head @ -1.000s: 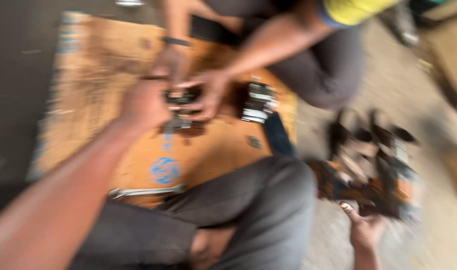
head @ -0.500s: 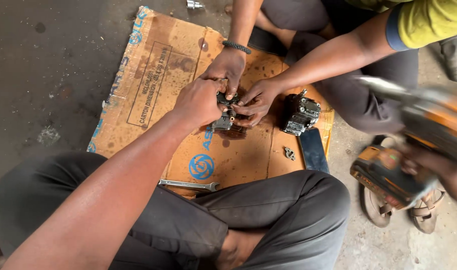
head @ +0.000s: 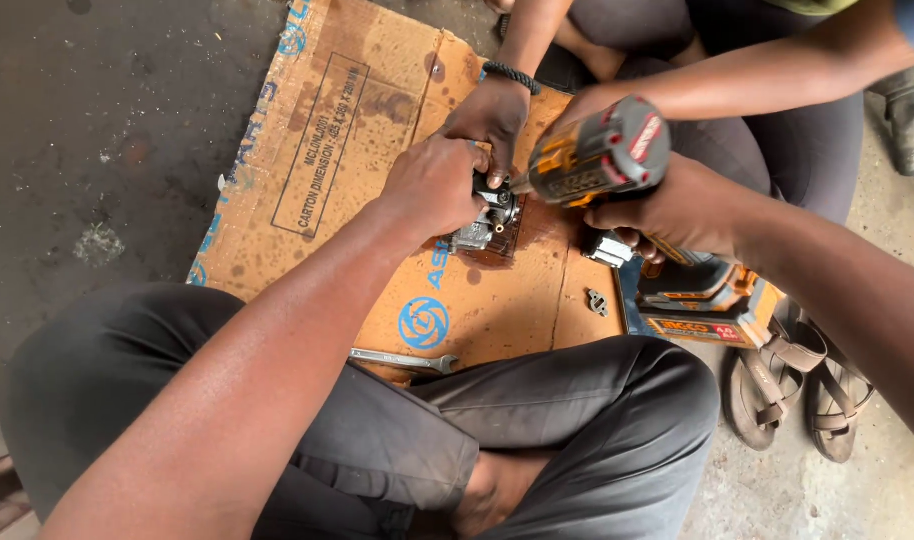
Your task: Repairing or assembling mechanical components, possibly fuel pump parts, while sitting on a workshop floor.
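Hiding metal part [head: 487, 222]: left hand [head: 435, 187], co-worker's hand [head: 492, 117]; right hand [head: 677, 212] w/ drill [head: 602, 155].

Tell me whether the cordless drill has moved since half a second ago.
Yes. The cordless drill in the right hand swung in from the sandals' side to the metal part on the cardboard.

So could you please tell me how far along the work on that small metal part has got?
Done: orange cordless drill is fetched, in the right hand. In hand: left hand and a co-worker's hand steady the small grey metal part on oily brown cardboard; bit at it. Left: silver spanner lies unused.
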